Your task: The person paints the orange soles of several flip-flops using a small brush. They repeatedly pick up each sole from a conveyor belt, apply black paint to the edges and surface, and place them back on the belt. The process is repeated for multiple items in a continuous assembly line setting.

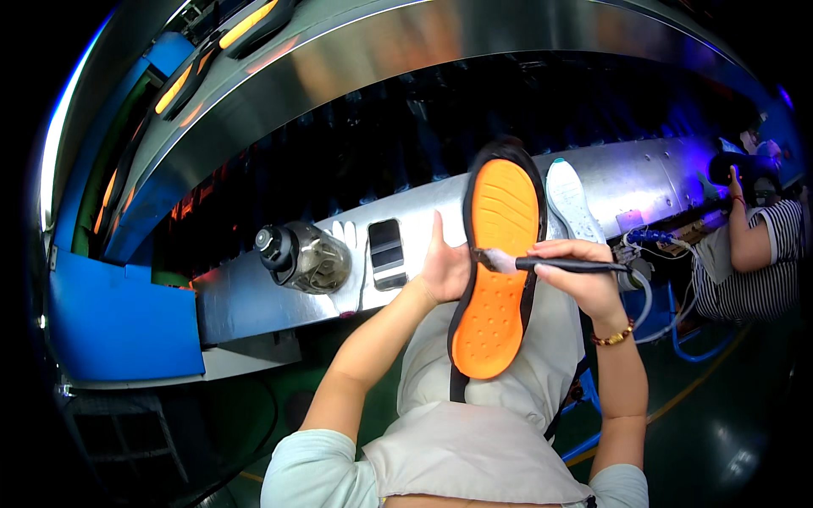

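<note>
A large shoe sole [493, 317], orange in the middle with a black rim, stands lengthwise over my lap. My left hand [446, 266] supports it at its left edge, thumb raised and the other fingers partly hidden by the sole. In my right hand [582, 273] is a brush [559, 264] with a black handle and a thin hose at its rear end. Its pale bristles lie over the sole's orange waist and appear to touch it. Just right of the sole's upper part, a pale blue-white sole [573, 196] rests on the metal ledge.
On the metal ledge [241, 296] stand a clear bottle [315, 258] with a dark lid and, beside it, a white glove [349, 292]. More orange-and-black soles [247, 24] lie on the belt at upper left. A co-worker in a striped top [745, 262] sits at right.
</note>
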Motion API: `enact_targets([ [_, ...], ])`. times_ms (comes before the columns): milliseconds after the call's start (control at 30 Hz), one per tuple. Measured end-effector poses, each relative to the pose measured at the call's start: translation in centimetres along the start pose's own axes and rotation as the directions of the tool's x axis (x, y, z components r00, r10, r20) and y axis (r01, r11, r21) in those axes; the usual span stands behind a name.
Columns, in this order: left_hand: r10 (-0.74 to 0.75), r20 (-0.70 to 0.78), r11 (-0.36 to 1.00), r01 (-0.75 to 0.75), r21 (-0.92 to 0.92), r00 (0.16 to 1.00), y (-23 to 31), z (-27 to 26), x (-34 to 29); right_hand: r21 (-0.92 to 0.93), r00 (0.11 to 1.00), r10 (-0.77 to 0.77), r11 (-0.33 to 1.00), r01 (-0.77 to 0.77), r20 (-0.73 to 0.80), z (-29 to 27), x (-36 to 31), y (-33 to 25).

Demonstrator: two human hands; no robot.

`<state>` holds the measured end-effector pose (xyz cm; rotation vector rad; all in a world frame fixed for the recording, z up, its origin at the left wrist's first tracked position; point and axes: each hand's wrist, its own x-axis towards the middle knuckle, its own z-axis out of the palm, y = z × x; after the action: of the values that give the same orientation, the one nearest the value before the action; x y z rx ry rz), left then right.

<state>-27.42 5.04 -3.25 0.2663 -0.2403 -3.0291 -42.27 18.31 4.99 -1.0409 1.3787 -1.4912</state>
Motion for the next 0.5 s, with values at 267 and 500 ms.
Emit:
enact_targets([
  [267,-0.104,-0.066,0.993,0.099,-0.066,0.992,-0.9,-0.8,0.4,0.175,0.979,0.038,0.985,-0.002,-0.198,-1.5,1.0,3.0],
  [500,-0.109,0.067,0.987,0.115,-0.108,0.992,-1.1,-1.9,0.0,0.064,0.968,0.039,0.998,-0.023,-0.246,-0.1,0.4,3.4],
])
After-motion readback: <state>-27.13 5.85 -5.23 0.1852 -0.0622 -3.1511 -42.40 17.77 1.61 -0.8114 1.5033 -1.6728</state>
